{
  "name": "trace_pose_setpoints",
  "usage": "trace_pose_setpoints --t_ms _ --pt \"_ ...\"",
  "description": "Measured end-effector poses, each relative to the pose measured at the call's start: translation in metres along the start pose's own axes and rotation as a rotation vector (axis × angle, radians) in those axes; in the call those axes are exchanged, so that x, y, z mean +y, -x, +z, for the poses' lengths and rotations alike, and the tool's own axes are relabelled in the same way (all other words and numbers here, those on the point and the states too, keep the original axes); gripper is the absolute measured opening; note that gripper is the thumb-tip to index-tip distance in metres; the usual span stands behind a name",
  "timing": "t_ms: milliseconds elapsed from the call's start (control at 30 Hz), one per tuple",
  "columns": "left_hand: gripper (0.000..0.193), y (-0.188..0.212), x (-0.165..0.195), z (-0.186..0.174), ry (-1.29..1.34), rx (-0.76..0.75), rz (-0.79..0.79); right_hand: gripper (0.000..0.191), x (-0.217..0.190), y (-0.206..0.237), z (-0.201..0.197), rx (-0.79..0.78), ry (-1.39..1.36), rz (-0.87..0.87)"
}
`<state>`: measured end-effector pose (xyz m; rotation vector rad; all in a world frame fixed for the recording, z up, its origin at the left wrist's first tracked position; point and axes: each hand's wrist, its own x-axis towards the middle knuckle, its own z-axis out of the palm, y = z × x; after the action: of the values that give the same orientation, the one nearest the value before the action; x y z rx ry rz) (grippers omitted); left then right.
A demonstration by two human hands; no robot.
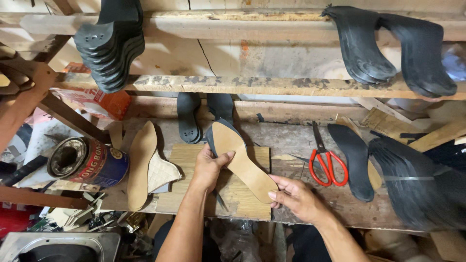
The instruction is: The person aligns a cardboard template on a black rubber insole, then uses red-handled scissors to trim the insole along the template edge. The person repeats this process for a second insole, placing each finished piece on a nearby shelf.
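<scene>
Both hands grip one tan insole (242, 162) over the tabletop's front edge — left hand (208, 167) mid-length, right hand (296, 196) at its end — black sole not yet attached.

bench (291, 133): worn wood | on it: board (242, 199), scissors (327, 162), tin (87, 161), tan insole (141, 165)

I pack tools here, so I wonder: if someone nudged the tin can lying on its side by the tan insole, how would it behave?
The tin can lies on its round side, so it would probably roll. The loose tan insole beside it might stop it. Its open mouth looks crusted, so it may be partly empty and light.
</scene>
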<state>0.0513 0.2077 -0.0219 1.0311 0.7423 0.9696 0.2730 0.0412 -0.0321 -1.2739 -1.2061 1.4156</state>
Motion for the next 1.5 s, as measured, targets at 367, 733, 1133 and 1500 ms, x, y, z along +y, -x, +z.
trace_pose_setpoints --t_ms 367,733,1133,1500 --pt "0.033 0.0017 0.0048 0.0021 -0.001 -0.005 -0.033 0.054 0.0028 0.0026 -0.0033 -0.006 0.047 0.012" --pt "0.032 -0.0016 0.0006 -0.0022 -0.046 -0.001 -0.054 0.058 -0.0010 0.0013 -0.0041 0.044 0.078 0.079" --pt "0.031 -0.0034 -0.0007 -0.0025 -0.014 0.001 -0.058 0.057 -0.0012 0.0014 -0.0052 -0.019 -0.010 0.018" --pt "0.029 0.0007 0.0039 -0.0035 -0.021 -0.015 -0.076 0.058 -0.0037 0.0031 -0.0010 0.036 0.099 0.048"
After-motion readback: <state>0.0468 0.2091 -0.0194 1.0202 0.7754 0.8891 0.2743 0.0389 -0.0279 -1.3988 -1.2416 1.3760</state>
